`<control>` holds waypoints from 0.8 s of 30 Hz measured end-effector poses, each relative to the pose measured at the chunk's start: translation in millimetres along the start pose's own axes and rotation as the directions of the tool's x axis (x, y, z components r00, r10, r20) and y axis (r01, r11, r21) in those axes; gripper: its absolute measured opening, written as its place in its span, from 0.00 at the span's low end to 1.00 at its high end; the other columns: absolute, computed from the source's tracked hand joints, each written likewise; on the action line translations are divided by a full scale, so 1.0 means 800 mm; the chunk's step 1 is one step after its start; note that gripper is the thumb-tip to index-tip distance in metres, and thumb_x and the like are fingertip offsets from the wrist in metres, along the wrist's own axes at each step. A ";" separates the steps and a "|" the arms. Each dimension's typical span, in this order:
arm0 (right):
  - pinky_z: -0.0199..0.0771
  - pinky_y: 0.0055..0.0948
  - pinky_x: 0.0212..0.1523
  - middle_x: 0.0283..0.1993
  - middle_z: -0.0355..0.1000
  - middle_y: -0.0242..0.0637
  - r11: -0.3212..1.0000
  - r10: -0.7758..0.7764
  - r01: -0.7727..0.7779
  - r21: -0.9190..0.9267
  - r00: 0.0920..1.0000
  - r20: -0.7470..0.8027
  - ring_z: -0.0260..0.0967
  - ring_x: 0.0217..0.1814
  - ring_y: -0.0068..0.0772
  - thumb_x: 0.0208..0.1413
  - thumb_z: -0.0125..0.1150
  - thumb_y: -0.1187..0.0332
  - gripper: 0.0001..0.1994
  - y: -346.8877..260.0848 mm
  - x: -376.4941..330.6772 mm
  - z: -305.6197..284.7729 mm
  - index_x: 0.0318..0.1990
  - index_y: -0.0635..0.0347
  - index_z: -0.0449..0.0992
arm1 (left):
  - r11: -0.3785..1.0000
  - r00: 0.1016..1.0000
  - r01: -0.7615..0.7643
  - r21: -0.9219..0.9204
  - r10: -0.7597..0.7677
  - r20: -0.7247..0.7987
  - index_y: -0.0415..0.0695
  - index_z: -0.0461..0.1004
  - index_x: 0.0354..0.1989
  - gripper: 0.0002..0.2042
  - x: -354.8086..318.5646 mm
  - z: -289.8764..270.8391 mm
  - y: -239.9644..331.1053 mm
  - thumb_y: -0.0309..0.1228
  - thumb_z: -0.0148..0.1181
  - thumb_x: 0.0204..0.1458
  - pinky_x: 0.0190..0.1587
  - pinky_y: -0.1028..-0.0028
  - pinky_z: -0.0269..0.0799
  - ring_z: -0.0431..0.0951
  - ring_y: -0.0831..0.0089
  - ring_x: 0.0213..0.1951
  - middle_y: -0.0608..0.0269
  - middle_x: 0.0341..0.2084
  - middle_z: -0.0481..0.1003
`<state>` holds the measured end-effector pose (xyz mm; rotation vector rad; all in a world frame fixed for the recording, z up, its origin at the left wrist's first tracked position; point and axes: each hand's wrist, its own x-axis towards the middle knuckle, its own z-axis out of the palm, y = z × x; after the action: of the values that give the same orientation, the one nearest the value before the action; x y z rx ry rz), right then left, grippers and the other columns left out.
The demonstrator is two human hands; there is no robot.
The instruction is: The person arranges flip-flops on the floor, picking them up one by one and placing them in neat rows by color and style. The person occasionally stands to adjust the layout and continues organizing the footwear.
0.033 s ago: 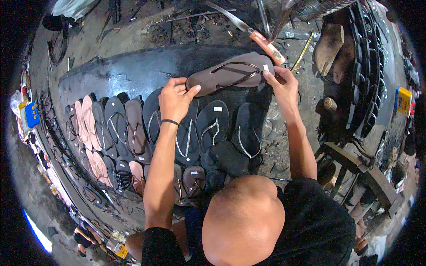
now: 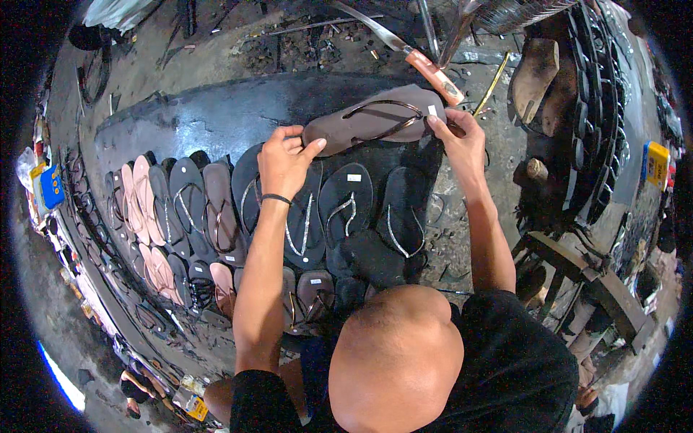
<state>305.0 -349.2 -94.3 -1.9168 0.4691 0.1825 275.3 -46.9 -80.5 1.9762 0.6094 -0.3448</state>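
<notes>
A brown flip-flop (image 2: 386, 119) with a glossy brown strap is held up in front of me, nearly level. My left hand (image 2: 284, 160) closes on its heel end, thumb on top. At the toe end, my right hand (image 2: 463, 141) pinches the edge beside a small white sticker (image 2: 433, 110). Just below, several flip-flops lie in rows. Among them are a black flip-flop (image 2: 348, 184) with a glittery silver strap, a brown flip-flop (image 2: 220, 195) and a pink flip-flop (image 2: 149, 191). My left forearm hides part of the rows.
A dark sheet (image 2: 195, 119) lies beyond the rows. A knife (image 2: 437, 76) with a wooden handle rests at the far side, near a yellow strip (image 2: 494, 85). Wooden shoe lasts (image 2: 535, 76), a line of dark sandals (image 2: 603, 108) and a dark bench-like frame (image 2: 577, 267) stand to the right.
</notes>
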 end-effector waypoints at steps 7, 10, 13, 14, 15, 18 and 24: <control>0.72 0.22 0.37 0.33 0.77 0.35 0.983 -0.028 0.017 -0.182 0.998 -0.055 0.72 0.33 0.21 0.50 0.74 0.63 0.21 0.006 0.004 -0.004 0.44 0.72 0.78 | 0.991 0.997 -0.075 0.106 0.074 0.013 0.33 0.71 0.53 0.30 0.009 0.001 0.010 0.38 0.74 0.46 0.37 0.73 0.80 0.83 0.66 0.38 0.45 0.41 0.80; 0.71 0.23 0.34 0.31 0.77 0.34 0.978 -0.018 0.006 -0.209 0.998 -0.053 0.70 0.31 0.21 0.50 0.74 0.61 0.20 -0.006 0.000 0.002 0.43 0.71 0.79 | 0.991 0.998 -0.069 0.118 0.068 0.017 0.34 0.70 0.54 0.30 0.012 -0.001 0.003 0.38 0.75 0.46 0.38 0.73 0.80 0.83 0.67 0.39 0.45 0.40 0.80; 0.70 0.24 0.32 0.29 0.76 0.33 0.969 -0.024 0.009 -0.247 0.998 -0.055 0.69 0.29 0.21 0.50 0.74 0.59 0.20 -0.009 0.001 0.005 0.42 0.70 0.81 | 0.988 0.995 -0.097 0.117 0.097 0.002 0.33 0.73 0.52 0.28 0.016 -0.001 -0.003 0.39 0.74 0.46 0.40 0.71 0.79 0.84 0.64 0.39 0.47 0.38 0.81; 0.70 0.25 0.32 0.29 0.76 0.34 0.963 -0.027 0.007 -0.270 0.997 -0.069 0.69 0.29 0.22 0.49 0.74 0.59 0.21 -0.008 0.001 0.004 0.42 0.70 0.81 | 0.975 0.991 -0.128 0.184 0.131 -0.007 0.33 0.74 0.50 0.27 0.017 0.001 0.001 0.39 0.73 0.46 0.41 0.70 0.79 0.84 0.62 0.38 0.47 0.37 0.81; 0.70 0.25 0.32 0.28 0.76 0.35 0.956 -0.030 0.005 -0.293 0.996 -0.082 0.70 0.28 0.23 0.49 0.74 0.58 0.22 -0.007 0.002 0.004 0.42 0.70 0.81 | 0.955 0.986 -0.157 0.251 0.166 -0.014 0.33 0.75 0.49 0.27 0.017 0.003 0.005 0.40 0.73 0.46 0.41 0.69 0.78 0.84 0.60 0.37 0.47 0.36 0.81; 0.71 0.28 0.32 0.27 0.75 0.37 0.938 -0.056 0.039 -0.346 0.998 -0.039 0.70 0.27 0.27 0.48 0.74 0.56 0.24 0.005 0.010 0.002 0.42 0.70 0.80 | 0.857 0.972 -0.197 0.477 0.234 -0.018 0.35 0.77 0.45 0.25 0.021 0.009 0.010 0.43 0.73 0.45 0.41 0.64 0.77 0.83 0.53 0.35 0.48 0.34 0.81; 0.71 0.27 0.35 0.30 0.76 0.38 0.956 -0.129 0.051 -0.289 0.958 -0.256 0.70 0.30 0.26 0.57 0.67 0.58 0.19 0.041 -0.002 -0.023 0.42 0.69 0.78 | 0.672 0.943 -0.217 0.708 0.331 -0.025 0.38 0.79 0.44 0.23 0.015 0.007 0.021 0.43 0.71 0.46 0.44 0.57 0.75 0.80 0.49 0.40 0.46 0.38 0.79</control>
<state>288.3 -376.4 -114.8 -2.2509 0.5599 -0.0832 294.6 -54.6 -76.4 2.8176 0.2611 -0.2527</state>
